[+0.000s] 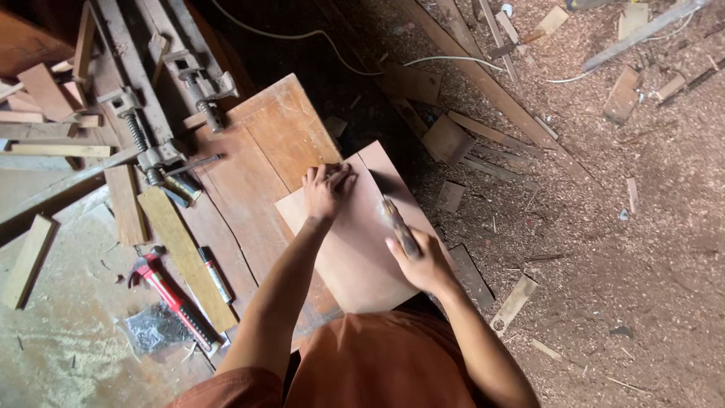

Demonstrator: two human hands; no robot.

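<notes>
A pale reddish wooden board lies tilted over the edge of a darker wooden panel. My left hand presses down on the board's far corner with its fingers curled on the edge. My right hand grips the brown wooden handle of a hand tool. The tool's tip rests against the board's right side. Its working end is too blurred to make out.
Metal bar clamps lie at the upper left among wood offcuts. A red-handled tool and a marker lie beside a plank. Sawdust, scrap blocks and a white cable cover the floor to the right.
</notes>
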